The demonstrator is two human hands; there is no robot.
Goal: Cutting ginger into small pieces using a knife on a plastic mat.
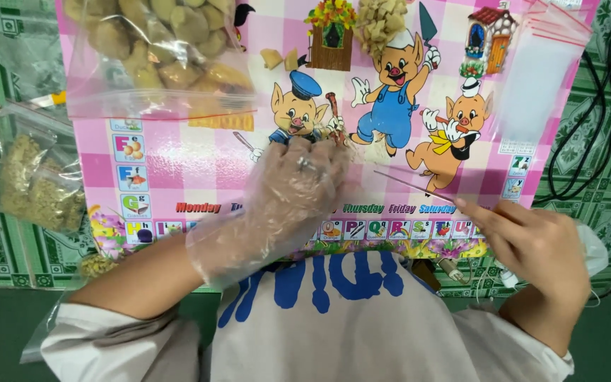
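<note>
Person bent over a pink checked mat (199, 159) with cartoon pigs, laid on a green patterned floor (595, 163).

Left hand (288, 191) wears a loose clear plastic glove. Palm down on the mat at its middle, fingers curled over a small heap of pale crumbly bits; whether it actually grips any of them I cannot tell.

Right hand (532, 240), bare, sits at the mat's lower right edge. Thumb and forefinger pinch the mouth of a small clear zip bag (419, 187), which stretches flat and thin toward the gloved hand, its red seal line showing.

Upper left: large clear bag of tan lumps (157, 49) lying on the mat. Left of the mat, on the floor, smaller bags of greenish-brown crumbs (33, 184). Upper right corner: a stack of empty zip bags (542, 71). Black cable (595, 106) loops on the floor at the right.
</note>
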